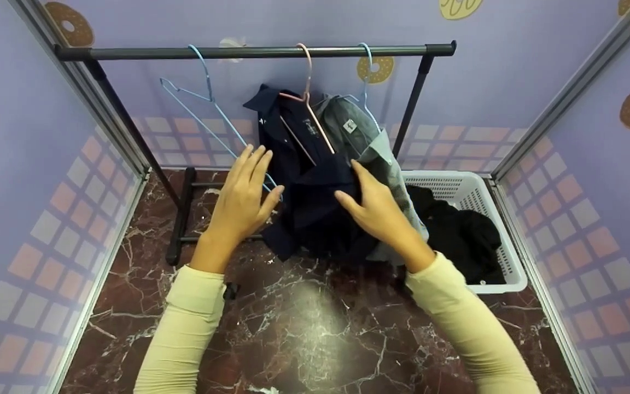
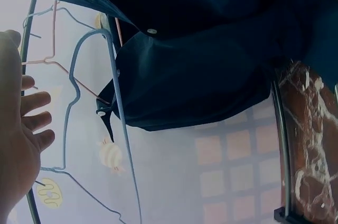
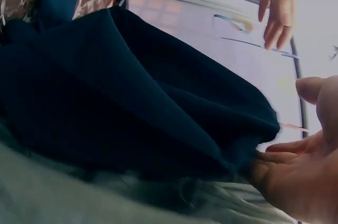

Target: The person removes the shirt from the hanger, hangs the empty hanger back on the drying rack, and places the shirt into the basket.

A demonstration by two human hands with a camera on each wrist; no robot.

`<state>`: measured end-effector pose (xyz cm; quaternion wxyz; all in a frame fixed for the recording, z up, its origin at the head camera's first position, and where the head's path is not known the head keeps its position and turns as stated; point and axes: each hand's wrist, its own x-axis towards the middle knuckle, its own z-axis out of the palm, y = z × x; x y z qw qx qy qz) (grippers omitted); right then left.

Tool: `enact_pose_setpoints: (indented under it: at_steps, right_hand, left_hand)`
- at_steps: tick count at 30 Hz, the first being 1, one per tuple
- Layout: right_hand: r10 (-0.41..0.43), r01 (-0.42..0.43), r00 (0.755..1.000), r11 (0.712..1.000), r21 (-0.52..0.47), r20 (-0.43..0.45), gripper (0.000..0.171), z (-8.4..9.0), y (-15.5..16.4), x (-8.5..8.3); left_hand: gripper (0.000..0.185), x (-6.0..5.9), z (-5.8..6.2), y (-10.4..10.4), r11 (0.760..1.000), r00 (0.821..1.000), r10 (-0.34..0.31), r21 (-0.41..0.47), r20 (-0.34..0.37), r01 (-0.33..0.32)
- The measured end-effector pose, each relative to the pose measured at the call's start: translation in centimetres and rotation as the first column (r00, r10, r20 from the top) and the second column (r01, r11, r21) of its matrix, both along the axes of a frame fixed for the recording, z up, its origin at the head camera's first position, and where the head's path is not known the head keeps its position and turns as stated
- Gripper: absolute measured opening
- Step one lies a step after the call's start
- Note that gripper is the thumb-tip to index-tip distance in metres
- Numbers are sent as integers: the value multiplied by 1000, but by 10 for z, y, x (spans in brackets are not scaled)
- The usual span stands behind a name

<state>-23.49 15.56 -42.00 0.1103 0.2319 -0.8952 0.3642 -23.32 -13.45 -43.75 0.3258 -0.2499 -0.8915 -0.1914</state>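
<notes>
A navy shirt [image 1: 315,191] hangs on a pink hanger [image 1: 320,128] at the middle of the rail, its collar spread around the wire. My right hand [image 1: 375,205] is at the shirt's right shoulder. In the right wrist view its fingers [image 3: 280,160] touch the cloth while the thumb stands apart from it. Left of the shirt, my left hand [image 1: 241,191] is held up with straight fingers and holds nothing. Behind that hand hangs a bare blue hanger [image 1: 222,112], seen large in the left wrist view beside the navy cloth [image 2: 190,76].
A grey-green shirt [image 1: 342,117] hangs on another blue hanger [image 1: 367,82] close to the right of the navy one. The black rack's rail [image 1: 249,53] runs across the back. A white basket [image 1: 512,262] with black clothes [image 1: 462,235] stands at the right. Patterned walls flank both sides.
</notes>
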Motion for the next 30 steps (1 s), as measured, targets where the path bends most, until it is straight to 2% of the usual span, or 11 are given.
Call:
enact_pose_setpoints:
  at_steps: [6,9,12,17,21,24,30]
  right_hand:
    - [-87,90,986,996,-14,141,59,-7,-14,-15]
    - [-121,126,976,992,-22,181,53,-9,-18,-21]
    - [-128,135,977,990,-35,172,45,-11,-21,-23]
    - [-117,119,990,992,-34,74,35,-14,-24,-23]
    - [-149,149,989,989,-22,19,31,-15,-24,-23]
    - [-181,182,983,983,-21,23,31,-12,-25,-22]
    - [-189,190,977,982,-5,99,37,-4,-29,-25]
  left_hand:
    - [60,-2,-8,4,1000,1000,2,26,-8,-2]
    - [60,-2,-10,5,999,1000,-6,46,-7,7]
    - [61,-2,-10,5,998,1000,-17,57,-7,17]
    - [64,-5,-11,4,997,1000,-15,79,-9,15]
    - [64,-5,-12,3,996,1000,-8,86,-1,8]
    - [64,-4,-10,4,997,1000,-8,75,-3,9]
    - [63,-7,-5,6,996,999,-16,84,-33,19]
